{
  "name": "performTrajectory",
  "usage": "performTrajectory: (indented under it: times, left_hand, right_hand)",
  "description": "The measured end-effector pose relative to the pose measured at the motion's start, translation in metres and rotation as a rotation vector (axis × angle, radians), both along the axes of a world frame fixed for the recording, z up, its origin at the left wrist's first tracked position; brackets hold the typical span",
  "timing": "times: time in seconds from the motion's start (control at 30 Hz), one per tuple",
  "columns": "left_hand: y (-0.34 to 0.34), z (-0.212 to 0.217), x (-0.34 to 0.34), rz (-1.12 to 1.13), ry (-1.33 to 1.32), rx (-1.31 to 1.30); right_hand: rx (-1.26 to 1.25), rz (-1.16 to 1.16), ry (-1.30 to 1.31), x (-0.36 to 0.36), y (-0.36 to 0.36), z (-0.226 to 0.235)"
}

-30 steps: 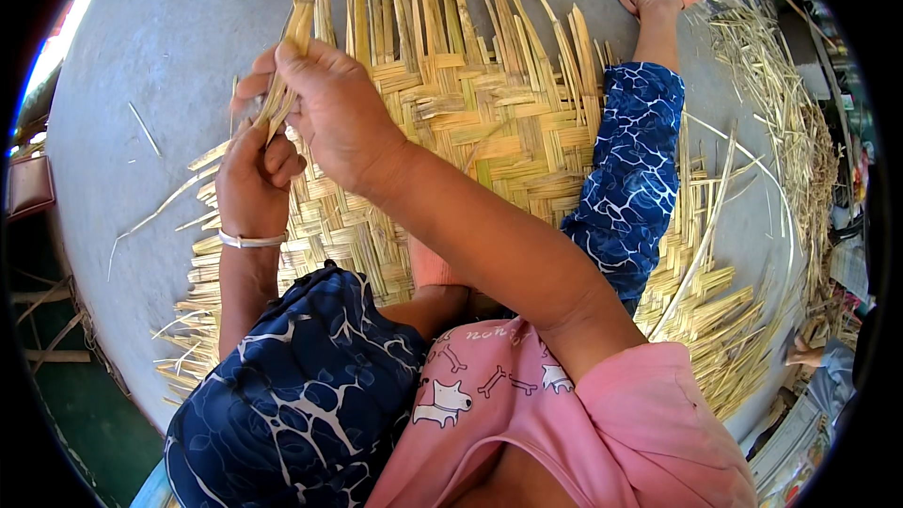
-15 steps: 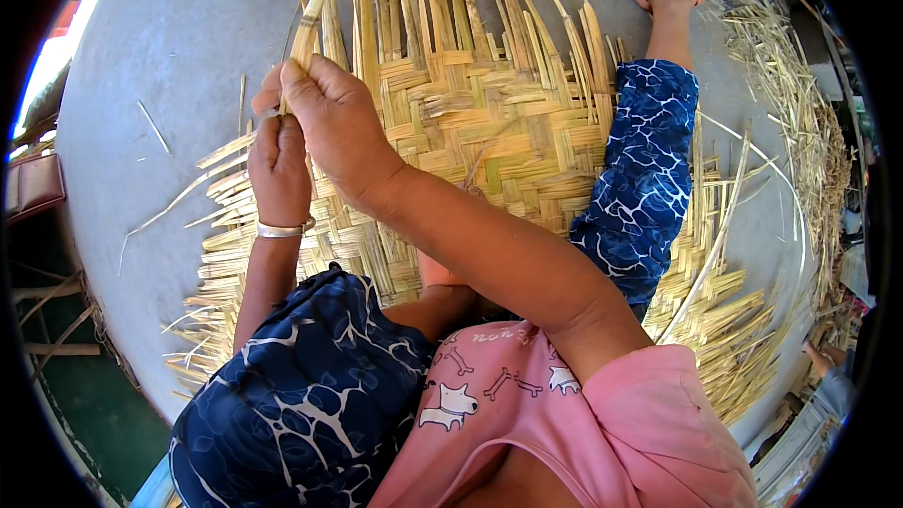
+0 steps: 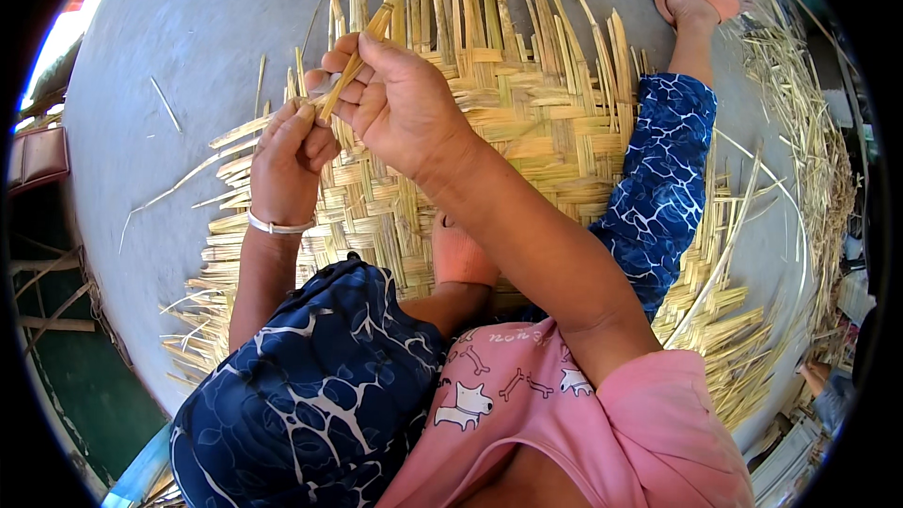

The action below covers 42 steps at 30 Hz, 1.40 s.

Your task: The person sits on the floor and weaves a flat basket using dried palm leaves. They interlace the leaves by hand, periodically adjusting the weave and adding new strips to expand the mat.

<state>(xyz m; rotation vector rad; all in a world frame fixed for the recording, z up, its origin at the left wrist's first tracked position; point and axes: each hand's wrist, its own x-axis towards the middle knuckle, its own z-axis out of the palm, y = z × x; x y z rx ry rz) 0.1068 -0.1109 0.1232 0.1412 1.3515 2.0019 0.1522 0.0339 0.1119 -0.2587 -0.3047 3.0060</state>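
Grey concrete floor (image 3: 188, 47) all round, sunlit, loose slivers scattered toward nine o'clock. Over it spreads the woven bamboo mat (image 3: 527, 132), flat under my legs, its unwoven ends fanning out at twelve and at eight o'clock. Heap of loose bamboo strips (image 3: 800, 132) lies along the three o'clock edge, well apart from my hands. Blue patterned trousers; pink sandal (image 3: 705, 0) on my foot at one o'clock. Right hand (image 3: 404, 108), raised above the mat, is clenched round a thin bamboo strip (image 3: 372, 33) that slants up toward twelve. Left hand (image 3: 287, 155), silver bangle (image 3: 273, 226) at the wrist, pinches that strip's lower end, touching the right-hand fingers.
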Motion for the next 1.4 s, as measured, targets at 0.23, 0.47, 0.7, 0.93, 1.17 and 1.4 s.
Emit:
performTrajectory:
  times: [0.23, 0.47, 0.7, 0.93, 1.17, 1.4]
  left_hand:
    - [0.007, -0.012, 0.007, 0.027, 1.006, -0.620]
    - [0.003, -0.016, 0.002, 0.039, 0.690, -0.485]
    - [0.001, -0.002, 0.005, -0.049, 0.148, -0.095]
    - [0.006, -0.006, 0.006, -0.078, 1.074, -0.668]
    - [0.017, -0.017, 0.001, 0.136, 1.068, -0.667]
    - [0.006, -0.012, -0.009, 0.191, 0.449, -0.481]
  right_hand:
    - [0.036, -0.064, -0.144, 0.000, 0.000, 0.011]
    - [-0.018, -0.057, -0.091, -0.006, -0.004, -0.003]
    - [-0.153, 0.010, 0.054, -0.002, 0.002, -0.015]
    - [-0.077, 0.020, -0.070, -0.002, 0.011, -0.012]
    - [-0.017, -0.129, -0.062, -0.013, -0.003, -0.005]
    - [-0.328, 0.114, 0.081, -0.006, -0.010, -0.004]
